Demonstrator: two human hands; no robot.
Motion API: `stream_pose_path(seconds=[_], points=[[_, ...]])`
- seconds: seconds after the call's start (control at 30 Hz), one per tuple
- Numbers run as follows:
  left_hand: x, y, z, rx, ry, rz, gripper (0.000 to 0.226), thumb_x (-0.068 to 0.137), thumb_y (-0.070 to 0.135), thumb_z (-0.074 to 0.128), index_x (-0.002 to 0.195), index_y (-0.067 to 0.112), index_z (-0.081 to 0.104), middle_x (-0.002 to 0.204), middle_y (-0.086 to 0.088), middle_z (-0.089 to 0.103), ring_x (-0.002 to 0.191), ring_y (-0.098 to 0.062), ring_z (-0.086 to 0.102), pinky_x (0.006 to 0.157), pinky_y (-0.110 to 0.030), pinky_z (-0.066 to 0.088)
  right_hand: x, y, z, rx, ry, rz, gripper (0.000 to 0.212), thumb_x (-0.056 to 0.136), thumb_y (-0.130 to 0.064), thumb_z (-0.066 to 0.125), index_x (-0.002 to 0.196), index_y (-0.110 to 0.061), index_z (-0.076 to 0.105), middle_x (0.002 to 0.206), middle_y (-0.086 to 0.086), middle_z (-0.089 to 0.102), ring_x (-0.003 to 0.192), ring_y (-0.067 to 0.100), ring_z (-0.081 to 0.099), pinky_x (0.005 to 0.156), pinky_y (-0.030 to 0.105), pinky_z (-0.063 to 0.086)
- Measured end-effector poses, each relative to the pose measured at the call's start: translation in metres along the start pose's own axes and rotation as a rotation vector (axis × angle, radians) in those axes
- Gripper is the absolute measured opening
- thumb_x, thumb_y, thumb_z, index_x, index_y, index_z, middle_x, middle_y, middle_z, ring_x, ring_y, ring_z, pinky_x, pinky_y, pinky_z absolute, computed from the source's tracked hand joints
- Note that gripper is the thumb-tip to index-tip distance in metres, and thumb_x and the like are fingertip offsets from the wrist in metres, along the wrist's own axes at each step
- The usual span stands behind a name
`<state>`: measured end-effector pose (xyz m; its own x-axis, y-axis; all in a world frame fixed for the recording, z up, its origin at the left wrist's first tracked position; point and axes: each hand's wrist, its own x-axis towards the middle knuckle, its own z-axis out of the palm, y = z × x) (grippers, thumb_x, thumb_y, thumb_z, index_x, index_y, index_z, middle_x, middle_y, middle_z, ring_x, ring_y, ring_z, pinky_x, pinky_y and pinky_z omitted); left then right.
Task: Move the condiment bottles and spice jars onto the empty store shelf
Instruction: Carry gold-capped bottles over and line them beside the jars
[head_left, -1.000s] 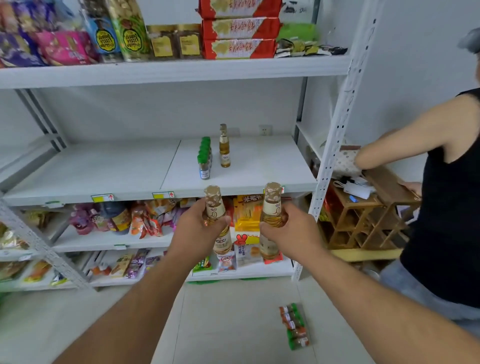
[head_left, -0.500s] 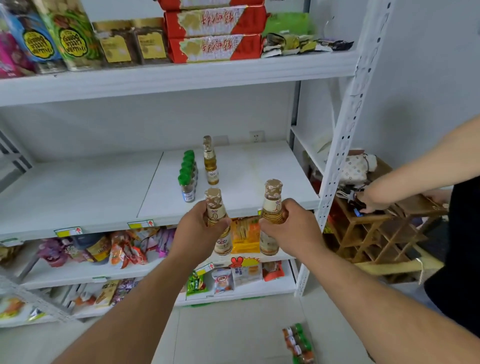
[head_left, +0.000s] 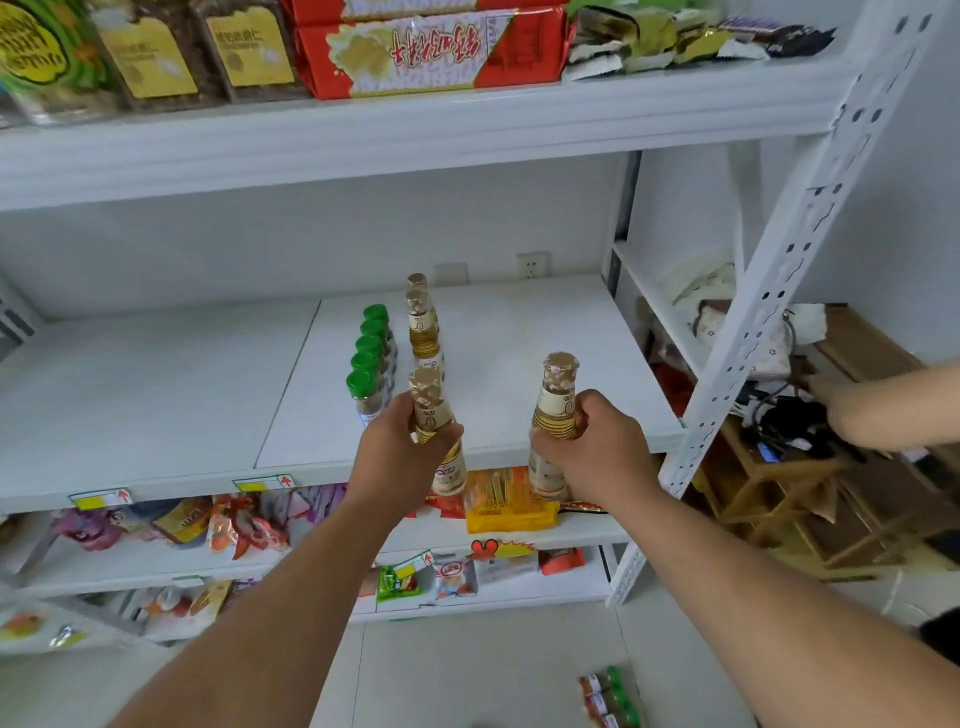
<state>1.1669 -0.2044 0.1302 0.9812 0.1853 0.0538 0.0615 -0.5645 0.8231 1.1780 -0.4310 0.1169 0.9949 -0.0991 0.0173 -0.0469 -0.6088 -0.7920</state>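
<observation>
My left hand (head_left: 402, 457) grips a gold-capped condiment bottle (head_left: 431, 402) by its neck, upright, at the front edge of the white middle shelf (head_left: 156, 395). My right hand (head_left: 592, 457) grips a second gold-capped bottle (head_left: 557, 395) the same way, a little to the right. Farther back on the shelf stands a row of several green-capped spice jars (head_left: 370, 358), with two more gold-capped bottles (head_left: 422, 322) in a line beside them. More green-capped jars (head_left: 610, 699) lie on the floor at the lower right.
Snack boxes and bags (head_left: 415, 47) fill the upper shelf, low over the middle one. Packets (head_left: 234, 525) crowd the lower shelves. A white perforated upright (head_left: 753, 322) stands to the right. Beyond it, another person's hand (head_left: 852, 415) reaches over a wooden rack (head_left: 810, 493).
Both hands have carried their bottles up and forward, closer to the middle shelf's front edge. The view has moved nearer the shelf. The other person's arm has shifted right.
</observation>
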Motion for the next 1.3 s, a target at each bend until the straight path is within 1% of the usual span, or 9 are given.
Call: stream_pose_path(seconds=[0.1, 0.2, 0.27, 0.47, 0.6, 0.73, 0.9, 1.07, 1.3], points=[[0.031, -0.016, -0.002, 0.003, -0.027, 0.008, 0.025, 0.092, 0.031, 0.075, 0.113, 0.028, 0.062, 0.104, 0.013, 0.069, 0.099, -0.013, 0.065, 0.085, -0.032, 0.051, 0.021, -0.002, 0.014, 0.006, 0.017, 0.034, 0.041, 0.08, -0.049, 0.079, 0.108, -0.028, 0.058, 0.105, -0.012, 0.069, 0.095, 0.012, 0.068, 0.083, 0.034, 0.059], [0.062, -0.03, -0.005, 0.0, -0.062, 0.023, 0.024, 0.091, 0.032, 0.076, 0.109, 0.031, 0.061, 0.101, 0.016, 0.068, 0.097, -0.01, 0.065, 0.083, -0.032, 0.051, 0.044, -0.005, 0.03, -0.008, 0.026, 0.058, 0.041, 0.08, -0.048, 0.08, 0.109, -0.027, 0.059, 0.106, -0.01, 0.07, 0.096, 0.013, 0.069, 0.085, 0.036, 0.06], [0.082, -0.039, -0.006, 0.005, -0.085, 0.042, 0.027, 0.091, 0.032, 0.076, 0.114, 0.029, 0.062, 0.103, 0.015, 0.069, 0.097, -0.011, 0.066, 0.085, -0.032, 0.053, 0.058, -0.005, 0.04, -0.006, 0.046, 0.066, 0.041, 0.079, -0.048, 0.08, 0.108, -0.027, 0.06, 0.106, -0.01, 0.071, 0.095, 0.013, 0.069, 0.085, 0.036, 0.06], [0.122, -0.056, 0.0, 0.006, -0.138, 0.018, 0.032, 0.09, 0.03, 0.077, 0.118, 0.026, 0.062, 0.107, 0.009, 0.071, 0.1, -0.015, 0.068, 0.09, -0.037, 0.056, 0.094, -0.001, 0.061, 0.01, 0.063, 0.106, 0.043, 0.079, -0.045, 0.082, 0.111, -0.026, 0.061, 0.109, -0.008, 0.071, 0.098, 0.014, 0.069, 0.086, 0.032, 0.058], [0.142, -0.062, 0.01, 0.03, -0.15, 0.006, 0.033, 0.089, 0.031, 0.078, 0.118, 0.024, 0.063, 0.105, 0.009, 0.072, 0.097, -0.015, 0.069, 0.091, -0.044, 0.059, 0.119, 0.005, 0.066, 0.015, 0.066, 0.109, 0.042, 0.078, -0.043, 0.084, 0.11, -0.027, 0.061, 0.108, -0.008, 0.072, 0.097, 0.014, 0.068, 0.078, 0.025, 0.052], [0.155, -0.065, 0.015, 0.053, -0.144, -0.001, 0.035, 0.089, 0.032, 0.078, 0.119, 0.025, 0.063, 0.106, 0.008, 0.073, 0.097, -0.017, 0.069, 0.091, -0.046, 0.06, 0.138, 0.012, 0.068, 0.015, 0.061, 0.108, 0.041, 0.078, -0.042, 0.084, 0.11, -0.027, 0.061, 0.108, -0.008, 0.072, 0.094, 0.013, 0.068, 0.072, 0.021, 0.048], [0.161, -0.069, 0.018, 0.051, -0.14, -0.015, 0.032, 0.088, 0.032, 0.078, 0.116, 0.026, 0.063, 0.105, 0.008, 0.073, 0.095, -0.017, 0.069, 0.089, -0.046, 0.06, 0.15, 0.016, 0.071, 0.004, 0.049, 0.101, 0.045, 0.079, -0.042, 0.083, 0.115, -0.026, 0.061, 0.115, -0.006, 0.072, 0.1, 0.016, 0.068, 0.078, 0.025, 0.05], [0.16, -0.073, 0.019, 0.037, -0.126, -0.025, 0.029, 0.089, 0.029, 0.078, 0.113, 0.024, 0.063, 0.103, 0.008, 0.072, 0.095, -0.014, 0.068, 0.087, -0.042, 0.059, 0.151, 0.016, 0.076, -0.009, 0.018, 0.081, 0.044, 0.08, -0.043, 0.083, 0.115, -0.027, 0.06, 0.114, -0.007, 0.071, 0.099, 0.015, 0.067, 0.08, 0.025, 0.051], [0.164, -0.074, 0.021, 0.011, -0.127, -0.033, 0.033, 0.089, 0.029, 0.078, 0.118, 0.024, 0.064, 0.106, 0.009, 0.072, 0.098, -0.015, 0.068, 0.09, -0.042, 0.059, 0.151, 0.016, 0.085, -0.017, -0.014, 0.059, 0.044, 0.08, -0.044, 0.082, 0.112, -0.029, 0.058, 0.112, -0.01, 0.069, 0.098, 0.014, 0.066, 0.082, 0.026, 0.053]])
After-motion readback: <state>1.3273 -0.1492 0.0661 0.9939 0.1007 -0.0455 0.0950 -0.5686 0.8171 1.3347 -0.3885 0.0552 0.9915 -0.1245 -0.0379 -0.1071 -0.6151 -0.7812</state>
